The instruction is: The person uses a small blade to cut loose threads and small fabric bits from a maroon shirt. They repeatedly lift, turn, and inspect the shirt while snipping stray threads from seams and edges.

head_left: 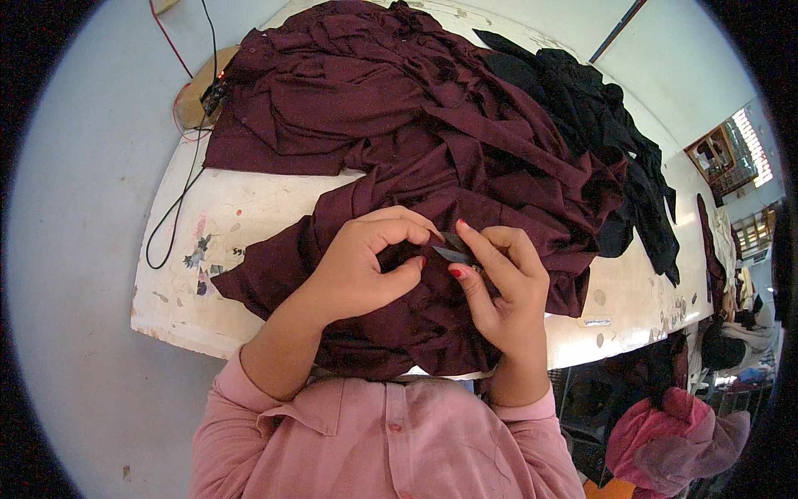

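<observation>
A large maroon garment (312, 108) lies heaped and wrinkled across the table, its near part hanging toward my body. Over its near folds, my right hand (509, 279) is closed on a small pair of thread snips (454, 251) between thumb and fingers. The dark blades point left, slightly apart, at the fingertips of my left hand (370, 259). That hand is curled, index finger and thumb bent toward each other above the cloth. What its fingers hold, if anything, is too small to make out.
The pale table (179, 287) shows stains and a patch of stuck scraps at left. A black garment (644, 179) is piled at right. A dark cable (177, 218) loops down at left. Pink cloth (657, 441) sits below the table's right side.
</observation>
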A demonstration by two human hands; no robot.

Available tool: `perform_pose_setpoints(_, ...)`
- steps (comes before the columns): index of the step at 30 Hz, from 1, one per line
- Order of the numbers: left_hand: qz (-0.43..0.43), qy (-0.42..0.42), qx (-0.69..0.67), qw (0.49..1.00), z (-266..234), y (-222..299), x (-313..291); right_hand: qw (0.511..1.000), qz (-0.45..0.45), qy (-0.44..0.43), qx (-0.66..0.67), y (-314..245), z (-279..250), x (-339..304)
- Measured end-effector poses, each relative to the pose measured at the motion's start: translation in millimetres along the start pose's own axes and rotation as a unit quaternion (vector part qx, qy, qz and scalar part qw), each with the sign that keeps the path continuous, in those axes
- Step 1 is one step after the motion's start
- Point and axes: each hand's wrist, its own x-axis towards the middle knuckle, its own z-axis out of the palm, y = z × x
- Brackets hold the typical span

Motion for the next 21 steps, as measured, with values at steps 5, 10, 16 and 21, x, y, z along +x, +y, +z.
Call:
perform_pose_setpoints(5, -0.008, -0.002, -0.013, 1.000, 2.5, -4.3, -1.0, 1.000, -0.004, -0.018, 0.008, -1.7, 0.9, 1.7)
perform_pose_setpoints(10, -0.018, -0.013, -0.005, 1.000, -1.7, -2.1, -3.4, 1.000, -0.005, 0.027, 0.009, 6.1, 6.9, 0.1)
perform_pose_setpoints(16, 0.012, -0.046, -0.062, 0.997, -13.7, 2.6, -0.2, 0.996, 0.076, 0.035, 0.035, -0.2, 12.4, -5.4)
perform_pose_setpoints(21, -0.120, -0.019, -0.213, 0.969, 5.0, 0.1, -1.9, 0.878, 0.253, 0.164, 0.371, 13.8, -2.0, -8.3)
